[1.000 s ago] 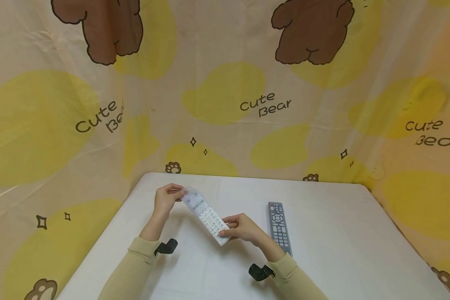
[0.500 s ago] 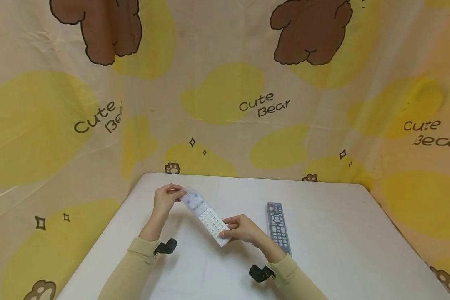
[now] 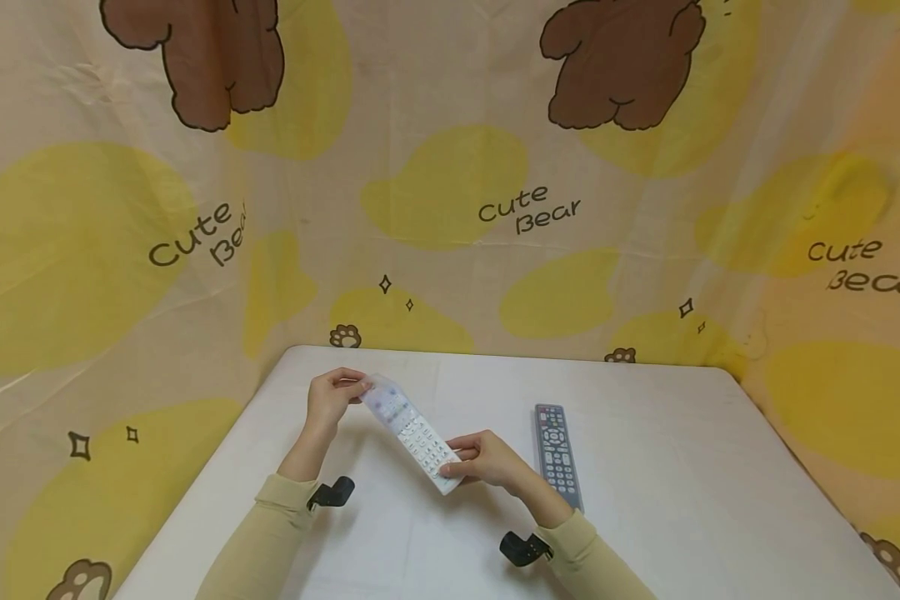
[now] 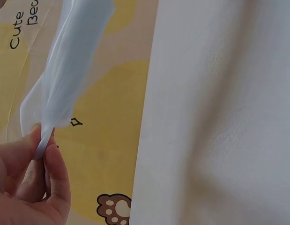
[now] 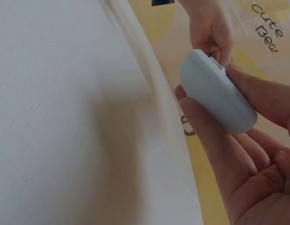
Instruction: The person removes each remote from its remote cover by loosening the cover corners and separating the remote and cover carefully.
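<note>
A white remote control (image 3: 426, 446) is held slanted above the table, its far half inside a translucent plastic sleeve (image 3: 392, 404). My left hand (image 3: 332, 401) pinches the far end of the sleeve between thumb and fingers. In the left wrist view, the gathered film (image 4: 74, 61) stretches up from those fingertips. My right hand (image 3: 495, 458) grips the remote's near end, thumb on the button face and fingers underneath. From the right wrist, the remote's rounded white end (image 5: 215, 93) shows between thumb and fingers. The keypad buttons on the near half are uncovered.
A grey remote control (image 3: 557, 450) lies on the white table (image 3: 682, 467), right of my right hand, its near end partly behind the forearm. Patterned cloth (image 3: 450, 200) hangs behind and at the sides of the table. Black wrist cameras (image 3: 523, 548) hang below both cuffs.
My right hand and the remote's near end have shifted very slightly toward the lower right. The left hand keeps its pinch on the sleeve and stays almost still.
</note>
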Demonstrator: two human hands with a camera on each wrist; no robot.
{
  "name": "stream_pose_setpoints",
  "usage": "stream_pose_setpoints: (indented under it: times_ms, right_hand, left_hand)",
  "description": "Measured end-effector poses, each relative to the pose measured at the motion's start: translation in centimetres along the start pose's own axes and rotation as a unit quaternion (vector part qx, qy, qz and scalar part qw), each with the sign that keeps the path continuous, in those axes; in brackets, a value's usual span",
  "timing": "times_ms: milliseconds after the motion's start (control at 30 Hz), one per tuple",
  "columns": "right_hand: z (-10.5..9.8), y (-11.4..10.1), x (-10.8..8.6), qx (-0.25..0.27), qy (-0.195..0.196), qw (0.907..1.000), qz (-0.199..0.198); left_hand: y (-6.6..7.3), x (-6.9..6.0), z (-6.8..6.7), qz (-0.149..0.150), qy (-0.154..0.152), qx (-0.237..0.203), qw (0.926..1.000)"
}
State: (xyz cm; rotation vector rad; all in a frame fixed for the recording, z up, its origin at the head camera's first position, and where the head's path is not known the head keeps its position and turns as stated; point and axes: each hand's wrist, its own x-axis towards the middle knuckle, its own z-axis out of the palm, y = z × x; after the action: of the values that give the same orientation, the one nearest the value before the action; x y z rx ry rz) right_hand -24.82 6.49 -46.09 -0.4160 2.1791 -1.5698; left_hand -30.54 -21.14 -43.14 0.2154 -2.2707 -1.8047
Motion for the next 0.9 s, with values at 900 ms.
stream_pose_setpoints:
  times_ms: [900]
  right_hand:
    - [-0.10,0.05,-0.69,0.008,0.003,1.0000,0.001]
  left_hand:
    - [-0.05,0.22,0.07,-0.004,-0.001,0.001,1.0000]
